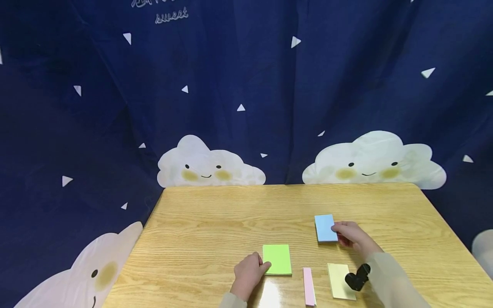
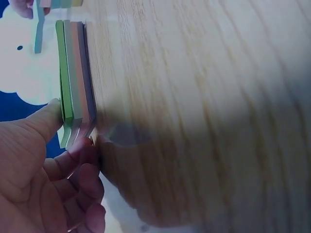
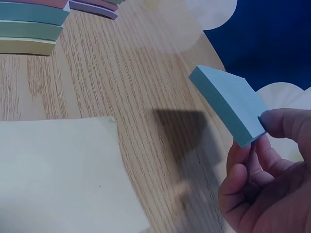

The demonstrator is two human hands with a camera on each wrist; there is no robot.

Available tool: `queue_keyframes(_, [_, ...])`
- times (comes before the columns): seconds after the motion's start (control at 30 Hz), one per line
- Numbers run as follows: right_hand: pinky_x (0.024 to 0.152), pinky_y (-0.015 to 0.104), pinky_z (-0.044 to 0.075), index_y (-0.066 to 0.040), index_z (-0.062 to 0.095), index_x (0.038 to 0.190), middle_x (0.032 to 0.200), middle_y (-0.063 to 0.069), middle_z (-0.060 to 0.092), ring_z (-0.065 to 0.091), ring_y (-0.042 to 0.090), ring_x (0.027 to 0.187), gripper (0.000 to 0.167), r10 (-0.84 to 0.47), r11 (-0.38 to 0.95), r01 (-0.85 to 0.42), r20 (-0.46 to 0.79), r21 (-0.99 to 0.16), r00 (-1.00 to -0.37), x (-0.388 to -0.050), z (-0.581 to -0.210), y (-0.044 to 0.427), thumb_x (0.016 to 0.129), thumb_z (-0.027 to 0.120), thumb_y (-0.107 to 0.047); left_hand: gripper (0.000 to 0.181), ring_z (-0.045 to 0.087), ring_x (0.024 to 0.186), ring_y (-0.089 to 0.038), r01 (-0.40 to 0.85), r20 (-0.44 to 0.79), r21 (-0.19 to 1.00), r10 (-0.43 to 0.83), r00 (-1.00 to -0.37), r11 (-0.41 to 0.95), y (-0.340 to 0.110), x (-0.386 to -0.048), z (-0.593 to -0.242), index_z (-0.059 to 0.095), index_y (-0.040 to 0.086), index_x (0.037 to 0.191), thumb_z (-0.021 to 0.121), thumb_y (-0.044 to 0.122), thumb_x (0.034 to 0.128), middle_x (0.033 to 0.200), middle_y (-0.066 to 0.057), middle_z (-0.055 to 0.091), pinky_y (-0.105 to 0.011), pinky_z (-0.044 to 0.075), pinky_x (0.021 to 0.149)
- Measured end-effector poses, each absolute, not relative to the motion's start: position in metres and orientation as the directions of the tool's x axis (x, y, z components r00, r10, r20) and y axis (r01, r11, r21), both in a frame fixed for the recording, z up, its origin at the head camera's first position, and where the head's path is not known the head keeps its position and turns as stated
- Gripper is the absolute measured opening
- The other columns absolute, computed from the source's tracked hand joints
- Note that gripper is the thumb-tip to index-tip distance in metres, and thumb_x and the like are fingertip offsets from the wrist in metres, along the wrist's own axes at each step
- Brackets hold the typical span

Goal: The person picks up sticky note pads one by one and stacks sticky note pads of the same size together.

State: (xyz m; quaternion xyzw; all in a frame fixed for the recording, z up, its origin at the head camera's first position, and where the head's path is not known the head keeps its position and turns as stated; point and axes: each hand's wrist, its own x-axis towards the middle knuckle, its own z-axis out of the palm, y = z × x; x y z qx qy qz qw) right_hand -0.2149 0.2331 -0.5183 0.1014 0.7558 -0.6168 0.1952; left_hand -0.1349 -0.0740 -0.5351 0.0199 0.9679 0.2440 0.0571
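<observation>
My left hand grips the near left corner of a stack of sticky notes with a bright green top. In the left wrist view, its thumb lies against the green side and fingers sit at the lower edge of the coloured layers. Farther back and to the right, my right hand pinches a light blue sticky note pad by its right edge. The right wrist view shows that blue pad tilted and raised off the table, between thumb and fingers, with its shadow below.
A narrow pink-topped pad lies right of the green stack; its side shows several coloured layers. A pale yellow pad lies beneath the right forearm, where a black wrist camera hangs. Behind the wooden table is a dark blue curtain.
</observation>
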Motion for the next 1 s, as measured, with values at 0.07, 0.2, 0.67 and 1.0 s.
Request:
queue_keyframes(0.07, [0.046, 0.022, 0.037, 0.015, 0.043, 0.111, 0.056, -0.001, 0.047, 0.042, 0.008, 0.046, 0.036, -0.080, 0.219, 0.391, -0.416, -0.894, -0.906, -0.214, -0.518, 0.234, 0.086, 0.050, -0.011, 0.030, 0.038, 0.050, -0.008, 0.014, -0.098, 0.469, 0.068, -0.993, 0.883, -0.074, -0.135, -0.534, 0.047, 0.014, 0.067, 0.061, 0.037, 0.0807, 0.057, 0.006, 0.041, -0.027, 0.033, 0.046])
queue_keyframes(0.2, [0.045, 0.021, 0.037, 0.014, 0.045, 0.109, 0.055, -0.001, 0.047, 0.042, 0.008, 0.045, 0.035, -0.079, 0.228, 0.377, -0.403, -0.898, -0.912, -0.213, -0.519, 0.236, 0.085, 0.051, -0.011, 0.031, 0.038, 0.049, -0.009, 0.020, -0.095, 0.448, 0.069, -0.993, 0.894, -0.074, -0.134, -0.533, 0.047, 0.014, 0.067, 0.060, 0.038, 0.0811, 0.057, 0.006, 0.041, -0.027, 0.034, 0.046])
queue_keyframes(0.67, [0.049, 0.020, 0.039, 0.018, 0.030, 0.124, 0.062, -0.001, 0.047, 0.044, 0.007, 0.049, 0.051, -0.082, 0.245, 0.389, -0.419, -0.888, -0.904, -0.202, -0.518, 0.241, 0.088, 0.049, -0.013, 0.030, 0.039, 0.050, -0.009, 0.017, -0.098, 0.448, 0.068, -0.993, 0.894, -0.074, -0.135, -0.534, 0.047, 0.015, 0.067, 0.059, 0.039, 0.0811, 0.058, 0.006, 0.042, -0.028, 0.034, 0.047])
queue_keyframes(1.0, [0.050, 0.021, 0.040, 0.017, 0.031, 0.122, 0.063, 0.000, 0.046, 0.045, 0.008, 0.050, 0.049, -0.071, 0.236, 0.395, -0.421, -0.888, -0.904, -0.192, -0.515, 0.245, 0.088, 0.049, -0.013, 0.032, 0.039, 0.050, -0.009, 0.007, -0.112, 0.440, 0.062, -0.992, 0.898, -0.073, -0.135, -0.536, 0.047, 0.015, 0.068, 0.059, 0.041, 0.0818, 0.058, 0.007, 0.042, -0.028, 0.034, 0.047])
